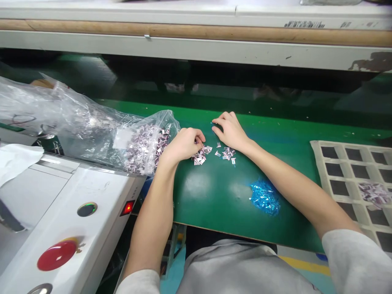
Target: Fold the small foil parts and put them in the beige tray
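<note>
My left hand rests at the edge of a pile of small pinkish-grey flat pieces, thumb and fingertips pinched together. Whatever lies between those fingertips is too small to make out. Further from me, my right hand pinches a tiny blue film strip between thumb and forefinger, above the green table. Below that hand lies a smaller group of the pinkish-grey pieces, a few with blue bits on them. A heap of shiny blue film strips sits beside my right forearm.
A clear plastic bag full of the same pieces lies open to the left. At the right stands a cream compartment tray, one compartment holding pieces. A white machine panel with a red button fills the lower left.
</note>
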A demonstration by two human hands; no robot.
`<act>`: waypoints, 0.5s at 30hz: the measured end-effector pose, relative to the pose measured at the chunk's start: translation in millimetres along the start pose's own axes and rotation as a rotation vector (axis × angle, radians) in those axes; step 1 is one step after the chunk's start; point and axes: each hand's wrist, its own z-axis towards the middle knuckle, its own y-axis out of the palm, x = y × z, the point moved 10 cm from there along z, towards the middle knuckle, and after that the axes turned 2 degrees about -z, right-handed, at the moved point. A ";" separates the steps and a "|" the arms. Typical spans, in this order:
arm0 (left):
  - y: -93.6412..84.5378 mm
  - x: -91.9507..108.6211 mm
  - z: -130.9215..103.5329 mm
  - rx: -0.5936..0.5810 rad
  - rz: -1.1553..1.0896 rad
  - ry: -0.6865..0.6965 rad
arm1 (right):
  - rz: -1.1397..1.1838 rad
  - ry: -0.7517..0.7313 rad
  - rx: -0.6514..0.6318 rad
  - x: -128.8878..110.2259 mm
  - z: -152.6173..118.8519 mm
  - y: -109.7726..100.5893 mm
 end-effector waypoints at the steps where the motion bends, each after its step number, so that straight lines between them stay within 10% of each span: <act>1: 0.6 0.5 0.0 0.002 0.008 0.020 | 0.010 0.002 0.005 2.2 0.3 0.0; 15: -0.9 2.8 -3.4 -0.006 0.036 0.026 | 0.053 0.062 0.076 -0.4 -1.2 -13.8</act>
